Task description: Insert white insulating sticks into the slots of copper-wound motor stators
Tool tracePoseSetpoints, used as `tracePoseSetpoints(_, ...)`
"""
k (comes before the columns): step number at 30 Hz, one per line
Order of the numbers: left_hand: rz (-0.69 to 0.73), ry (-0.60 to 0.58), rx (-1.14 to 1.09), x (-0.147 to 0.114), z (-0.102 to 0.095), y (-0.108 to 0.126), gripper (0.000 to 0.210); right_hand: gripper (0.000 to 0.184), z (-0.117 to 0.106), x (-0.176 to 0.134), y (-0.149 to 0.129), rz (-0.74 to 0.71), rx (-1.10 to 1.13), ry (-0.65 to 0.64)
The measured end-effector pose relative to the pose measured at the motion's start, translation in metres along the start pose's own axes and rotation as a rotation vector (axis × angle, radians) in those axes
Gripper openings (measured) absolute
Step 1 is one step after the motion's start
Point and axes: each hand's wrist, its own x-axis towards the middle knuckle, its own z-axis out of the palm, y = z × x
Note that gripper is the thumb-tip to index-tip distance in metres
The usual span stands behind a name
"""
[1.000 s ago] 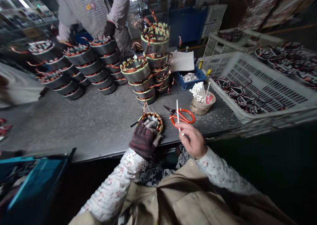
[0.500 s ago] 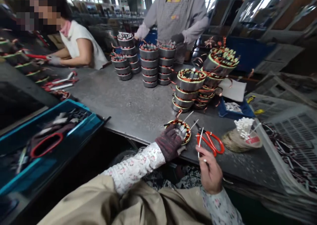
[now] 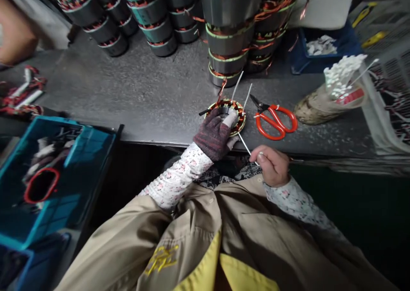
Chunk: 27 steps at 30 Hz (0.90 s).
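One dark desk spans the view, its far edge out of sight. The stacks of metal rings along its back are cut off by the upper border, so their tops cannot be counted. The teal bin at lower left is cropped, its jumbled contents hard to make out, and the pale crate runs off the right side. Of a second person, only a blurred arm shows at top left.

The wire ring lies at the desk's near edge, in front of the stacks and just left of the red-handled scissors. The gloved left hand covers its near left part, fingers bent into the hollow and thumb outside the rim, holding it. The bare right hand pinches a white stick between thumb and forefinger; whether its tip is inside the ring cannot be told.

Compared with half a second ago, the view has tipped down, dropping the co-worker behind the stacks. The right hand has moved nearer the body, and its stick, then upright before the scissors, now slants to the ring's near rim. Two thinner white strands rise from the ring's far side, as before.
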Motion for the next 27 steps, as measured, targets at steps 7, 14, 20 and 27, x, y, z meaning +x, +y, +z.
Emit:
tracePoseSetpoints(7,0.03,0.002,0.071,0.001,-0.002,-0.001,0.07,0.038,0.013,0.021,0.019,0.134,0.174,-0.018)
tracePoseSetpoints(14,-0.186,0.093,-0.285,-0.003,0.011,-0.001,0.053,0.04,0.039,0.042,0.032,0.312,0.29,0.108)
tracePoseSetpoints(20,-0.126,-0.055,-0.248,0.006,0.006,-0.009,0.023,0.032,0.018,0.033,0.011,0.254,0.167,-0.002)
tracePoseSetpoints(27,-0.065,-0.04,-0.216,0.007,0.003,-0.01,0.026,0.025,0.026,0.043,0.017,0.125,-0.1,0.027)
